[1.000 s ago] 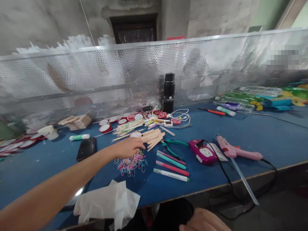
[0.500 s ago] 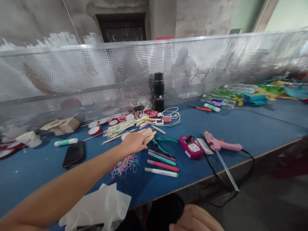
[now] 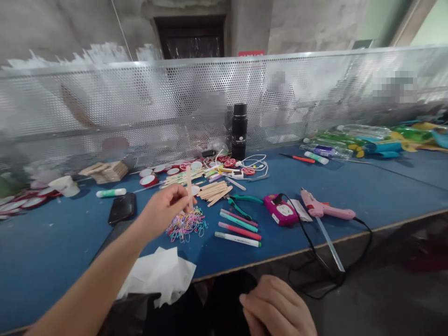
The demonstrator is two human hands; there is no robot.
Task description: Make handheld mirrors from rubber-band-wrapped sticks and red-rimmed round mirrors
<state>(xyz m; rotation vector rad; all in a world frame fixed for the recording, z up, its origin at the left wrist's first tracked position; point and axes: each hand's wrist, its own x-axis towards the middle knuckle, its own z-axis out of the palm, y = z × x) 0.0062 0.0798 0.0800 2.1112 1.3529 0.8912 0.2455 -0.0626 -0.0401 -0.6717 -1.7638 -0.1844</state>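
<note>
My left hand [image 3: 171,205] pinches a wooden craft stick [image 3: 189,184], held nearly upright above the table. Just below it lies a heap of colourful paper clips [image 3: 187,226]. More craft sticks [image 3: 213,190] are piled to the right of this hand. Low in the view, my right hand [image 3: 278,305] is near my lap with its fingers curled together. Nothing shows in it, though its underside is hidden. Several markers [image 3: 240,228] and teal-handled pliers [image 3: 245,200] lie right of the clips.
A pink glue gun [image 3: 325,210] with a trailing cord and a purple box [image 3: 280,210] lie to the right. A black bottle [image 3: 239,133] stands before the perforated metal screen [image 3: 140,102]. A black phone [image 3: 122,207] and white crumpled paper [image 3: 164,270] are at left.
My left hand has drawn back left from the craft-stick pile, bringing one stick up with it. My right hand has come slightly further into view. The camera view has shifted left.
</note>
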